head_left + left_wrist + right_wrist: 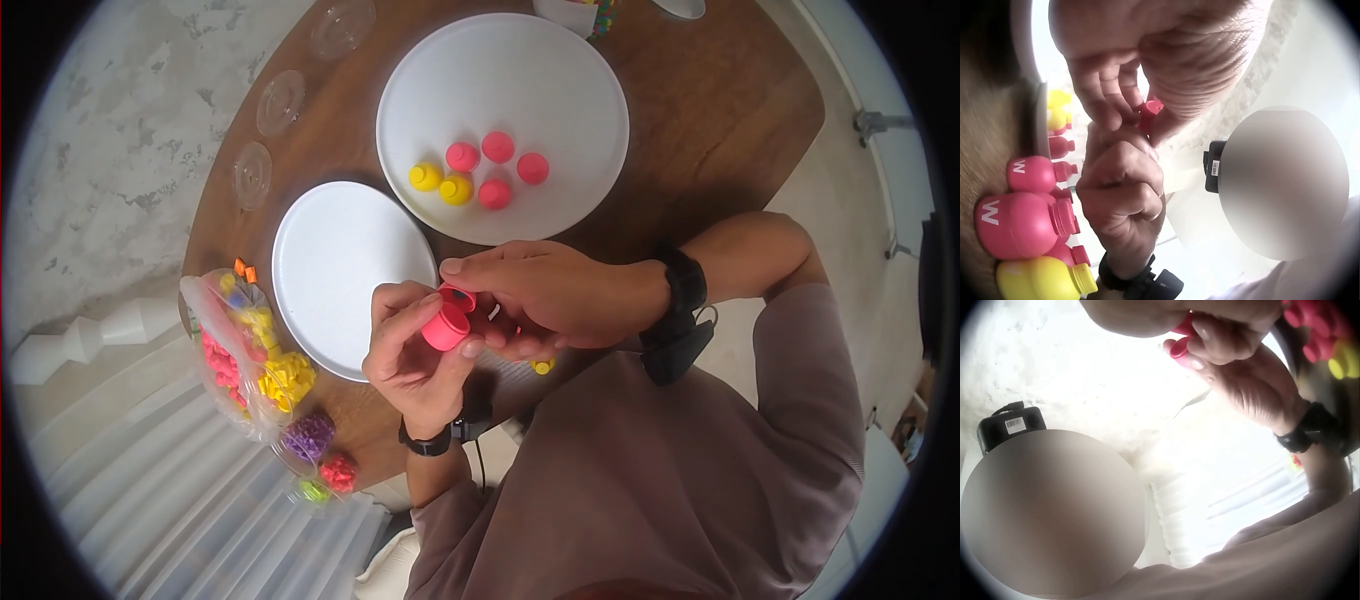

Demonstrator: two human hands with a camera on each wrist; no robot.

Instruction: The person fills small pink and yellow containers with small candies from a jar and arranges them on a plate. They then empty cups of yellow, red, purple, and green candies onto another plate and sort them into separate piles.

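My left hand point(408, 350) pinches a small pink cup-shaped piece point(445, 328) between thumb and fingers. Right beside it, a second pink hollow piece point(459, 298) with a dark inside sits in the fingers of my right hand point(565, 295). The two pieces are close together above the table edge. From the right wrist view, a pink rim point(1180, 347) shows at the left fingertips. Pink bottles point(1019, 225) marked with a W and a yellow bottle point(1041, 278) stand near the hands in the left wrist view.
A large round white tray point(500, 80) bears several pink and yellow bottles. Beside it lies a smaller white tray point(335, 260). Bags of colourful pieces point(245, 345) and a purple bundle point(309, 437) lie at the left edge of the wooden table point(720, 120). Clear lids point(281, 103) line the far left edge.
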